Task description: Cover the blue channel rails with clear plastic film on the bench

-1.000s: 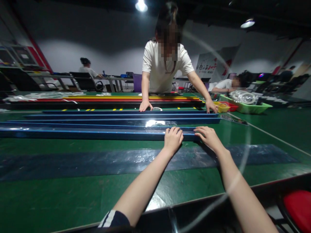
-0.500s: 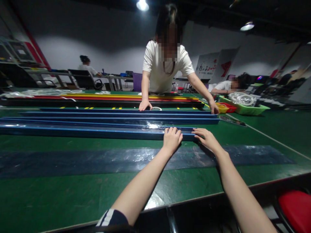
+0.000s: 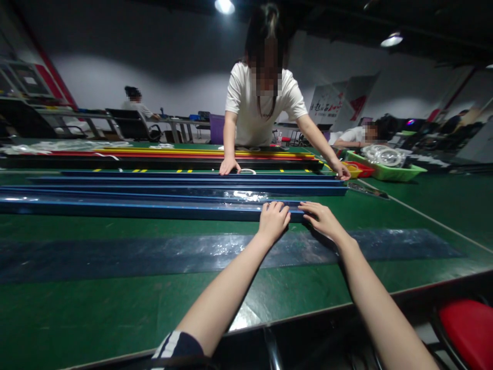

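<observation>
Green workbench (image 3: 96,303) in a dim workshop, long and wide. Starting at the left, several blue rails lie side by side along it, with black, red and yellow strips behind them. Nearest blue rail (image 3: 134,209) runs from the left edge to about the middle, with a clear plastic film (image 3: 246,196) shining just behind it. A dark glossy sheet (image 3: 115,257) lies flat in front.

Left hand (image 3: 274,221) sits on the rail's near edge, fingers curled over the top, gripping loosely. Right hand (image 3: 322,218) is just beside it at the rail's end, fingers spread and flat, pressing rather than clutching.

Across the bench, another person's hands (image 3: 230,166) rest on the far rails. Green tray (image 3: 389,169) off right. Looks mid-job; no telling how many rails are finished.
</observation>
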The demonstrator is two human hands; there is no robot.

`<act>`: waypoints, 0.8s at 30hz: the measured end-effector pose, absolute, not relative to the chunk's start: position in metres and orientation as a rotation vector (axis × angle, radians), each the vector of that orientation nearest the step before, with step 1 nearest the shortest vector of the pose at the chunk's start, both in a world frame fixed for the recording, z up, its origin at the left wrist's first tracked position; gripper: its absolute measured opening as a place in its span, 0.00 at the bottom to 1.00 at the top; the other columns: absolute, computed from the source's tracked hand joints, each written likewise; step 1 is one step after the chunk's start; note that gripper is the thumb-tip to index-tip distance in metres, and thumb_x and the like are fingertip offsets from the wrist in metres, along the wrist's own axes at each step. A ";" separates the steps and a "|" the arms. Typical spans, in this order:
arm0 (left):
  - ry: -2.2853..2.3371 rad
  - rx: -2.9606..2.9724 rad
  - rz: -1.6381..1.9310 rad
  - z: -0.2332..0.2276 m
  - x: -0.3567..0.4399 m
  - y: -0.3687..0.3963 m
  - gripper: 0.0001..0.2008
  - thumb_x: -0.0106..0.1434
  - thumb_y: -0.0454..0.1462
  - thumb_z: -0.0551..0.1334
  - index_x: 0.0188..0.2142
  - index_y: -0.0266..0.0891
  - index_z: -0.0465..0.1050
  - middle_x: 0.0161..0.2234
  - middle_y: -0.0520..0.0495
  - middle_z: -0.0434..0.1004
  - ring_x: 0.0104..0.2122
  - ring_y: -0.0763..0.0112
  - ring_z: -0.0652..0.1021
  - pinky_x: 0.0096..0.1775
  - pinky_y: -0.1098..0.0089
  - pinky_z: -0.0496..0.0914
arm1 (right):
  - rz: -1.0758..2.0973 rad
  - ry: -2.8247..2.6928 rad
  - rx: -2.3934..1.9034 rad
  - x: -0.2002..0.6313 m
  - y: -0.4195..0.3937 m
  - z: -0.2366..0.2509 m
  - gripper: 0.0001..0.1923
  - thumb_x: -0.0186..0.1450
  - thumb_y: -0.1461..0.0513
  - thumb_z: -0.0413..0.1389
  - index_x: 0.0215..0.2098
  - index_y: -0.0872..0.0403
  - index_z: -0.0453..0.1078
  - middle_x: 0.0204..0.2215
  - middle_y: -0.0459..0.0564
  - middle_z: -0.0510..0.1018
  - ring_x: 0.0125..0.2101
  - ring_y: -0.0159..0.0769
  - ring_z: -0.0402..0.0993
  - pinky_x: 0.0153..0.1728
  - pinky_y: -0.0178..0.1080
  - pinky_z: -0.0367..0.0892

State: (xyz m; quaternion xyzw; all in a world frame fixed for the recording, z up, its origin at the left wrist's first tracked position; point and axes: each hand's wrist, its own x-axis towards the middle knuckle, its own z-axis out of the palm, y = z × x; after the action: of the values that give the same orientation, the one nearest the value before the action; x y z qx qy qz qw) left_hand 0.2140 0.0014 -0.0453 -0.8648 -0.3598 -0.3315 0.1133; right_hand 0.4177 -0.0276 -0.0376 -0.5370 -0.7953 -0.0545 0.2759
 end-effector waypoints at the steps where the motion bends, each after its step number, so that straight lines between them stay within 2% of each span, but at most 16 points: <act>1: -1.057 -2.538 -0.975 -0.045 0.214 0.001 0.12 0.65 0.40 0.49 0.43 0.41 0.69 0.44 0.45 0.71 0.44 0.64 0.68 0.44 0.61 0.59 | -0.167 -2.116 -1.463 0.420 -0.029 -0.037 0.16 0.60 0.60 0.51 0.46 0.50 0.70 0.47 0.50 0.73 0.49 0.40 0.67 0.51 0.48 0.61; 7: -1.071 -2.544 -0.979 -0.045 0.213 0.001 0.12 0.65 0.40 0.49 0.42 0.41 0.69 0.44 0.46 0.71 0.44 0.64 0.68 0.44 0.62 0.59 | -0.175 -2.038 -1.512 0.428 -0.035 -0.032 0.13 0.59 0.55 0.53 0.39 0.50 0.73 0.41 0.51 0.76 0.44 0.41 0.70 0.46 0.45 0.64; 14: -1.078 -2.533 -0.976 -0.046 0.213 0.002 0.12 0.65 0.39 0.50 0.41 0.41 0.69 0.43 0.46 0.71 0.44 0.64 0.68 0.43 0.62 0.59 | -0.102 -1.991 -1.481 0.422 -0.037 -0.034 0.12 0.61 0.57 0.50 0.39 0.50 0.72 0.39 0.51 0.77 0.43 0.40 0.71 0.46 0.45 0.64; 24: -1.088 -2.526 -0.969 -0.047 0.213 0.003 0.12 0.65 0.39 0.50 0.41 0.42 0.69 0.43 0.46 0.71 0.43 0.65 0.68 0.43 0.62 0.59 | -0.078 -1.967 -1.470 0.420 -0.036 -0.035 0.11 0.60 0.58 0.51 0.38 0.50 0.72 0.39 0.51 0.77 0.43 0.40 0.71 0.46 0.46 0.65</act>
State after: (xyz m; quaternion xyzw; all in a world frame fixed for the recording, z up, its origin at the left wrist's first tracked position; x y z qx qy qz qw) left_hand 0.2125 0.0025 -0.0466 -0.8608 -0.3706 -0.3302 0.1123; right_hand 0.4202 -0.0357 -0.0352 -0.5638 -0.7540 -0.0299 0.3357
